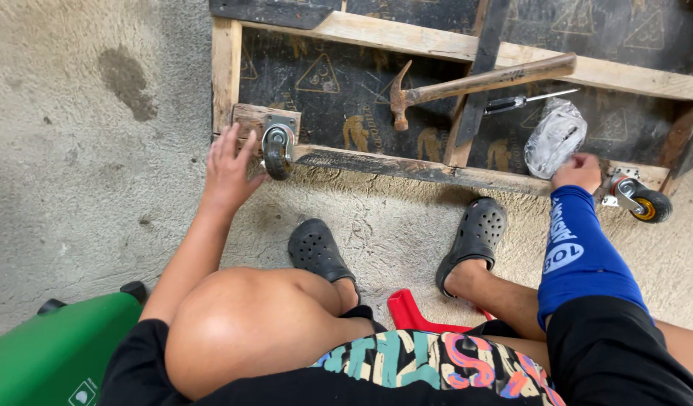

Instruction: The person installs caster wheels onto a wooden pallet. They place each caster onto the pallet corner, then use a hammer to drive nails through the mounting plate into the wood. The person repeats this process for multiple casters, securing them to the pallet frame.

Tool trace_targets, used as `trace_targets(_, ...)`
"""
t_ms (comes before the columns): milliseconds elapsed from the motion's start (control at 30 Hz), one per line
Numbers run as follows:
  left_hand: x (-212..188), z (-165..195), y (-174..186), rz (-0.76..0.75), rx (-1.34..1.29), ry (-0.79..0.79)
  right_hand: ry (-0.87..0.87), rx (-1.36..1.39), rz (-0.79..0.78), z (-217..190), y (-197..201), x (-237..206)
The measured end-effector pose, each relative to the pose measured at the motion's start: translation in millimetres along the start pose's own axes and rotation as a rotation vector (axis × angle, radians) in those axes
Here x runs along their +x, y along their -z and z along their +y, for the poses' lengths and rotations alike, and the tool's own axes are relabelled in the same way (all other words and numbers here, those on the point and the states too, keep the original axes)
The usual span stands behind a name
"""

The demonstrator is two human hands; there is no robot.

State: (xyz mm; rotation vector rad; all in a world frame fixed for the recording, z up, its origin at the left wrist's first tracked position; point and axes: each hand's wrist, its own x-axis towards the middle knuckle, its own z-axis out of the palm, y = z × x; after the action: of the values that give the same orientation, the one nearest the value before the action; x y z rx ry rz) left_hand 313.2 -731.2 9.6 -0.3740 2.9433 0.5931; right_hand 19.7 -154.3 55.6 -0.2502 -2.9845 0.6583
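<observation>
Board [361, 98] lies face down across the top of the frame, dark underside up, wooden battens around it. Castor [277, 150] is mounted on a block at the board's lower-left corner. Left hand [230, 169] is spread open, fingers resting on that block just left of the castor, gripping nothing.

Right hand [579, 171], at right centre, is closed loosely at the board's lower edge, touching the plastic bag [555, 137]; whether it pinches something small cannot be told. Second castor [641, 201], yellow hub, sits just right of that hand at the lower-right corner; cannot tell if it is fixed.

Judged step: fitting castors to the corners, left one apparently seated, right one in hand. Next move likely calls for a fastener from the bag and the screwdriver [523, 100] or hammer [474, 81], both lying on the board at upper centre, within reach.

Room: bare concrete left of the board. Feet in black clogs [478, 233] crowd the board's near edge. Green bin [57, 353] sits lower left.
</observation>
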Motion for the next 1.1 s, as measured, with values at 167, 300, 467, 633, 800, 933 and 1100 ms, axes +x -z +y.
trace_targets(167, -11.3, -11.1, 11.4, 0.045, 0.015, 0.070, 0.329, -0.286, -0.148, 4.4, -4.2, 12.6)
trace_targets(300, -15.3, -27.5, 18.1, 0.155, -0.114, 0.116, 0.242, -0.727, -0.302, 7.2, -19.3, 28.2)
trace_targets(467, -9.0, -15.0, 26.5, 0.015, -0.343, 0.313, 0.079, -0.885, -0.457, 16.7, -30.9, 39.2)
trace_targets(633, 1.5, 21.9, 58.1, -0.154, -0.192, 0.104, 0.043, -0.922, -0.515, 24.1, -37.2, 44.1)
trace_targets(800, 10.2, 49.0, 68.9, -0.029, -0.095, -0.108, 0.038, -0.926, -0.534, 22.0, -39.3, 49.9)
trace_targets(933, 12.7, 50.4, 60.5, 0.027, -0.059, -0.192, 0.039, -0.927, -0.547, 16.9, -37.1, 51.6)
trace_targets(1100, 19.1, 40.6, 57.3, -0.046, -0.124, -0.200, 0.040, -0.921, -0.539, 6.2, -28.2, 51.9)
